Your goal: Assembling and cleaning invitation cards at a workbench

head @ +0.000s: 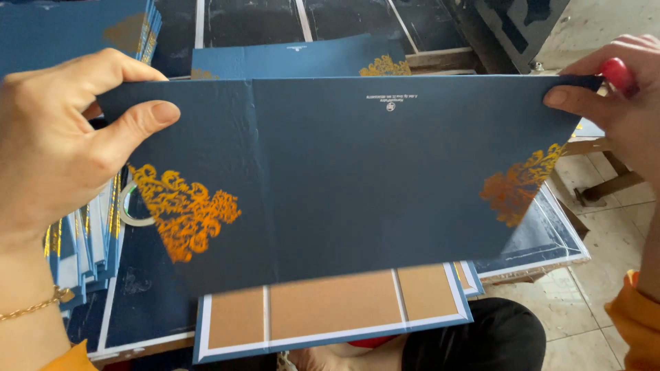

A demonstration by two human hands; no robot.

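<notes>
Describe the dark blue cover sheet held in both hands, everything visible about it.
The dark blue cover sheet looks like matte card or covered board, spread flat and wide with a vertical crease left of centre. Gold ornamental prints sit at its lower left and right edge; small pale print lies upside down near the top. The left hand pinches its upper left corner, the right hand its upper right.

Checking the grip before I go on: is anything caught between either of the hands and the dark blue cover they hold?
Nothing visible. The left hand pinches the dark blue cover directly at its left edge, thumb on the face. The right hand pinches the top right corner, bare fingers on the board. The undersides of the grips are hidden.
</notes>
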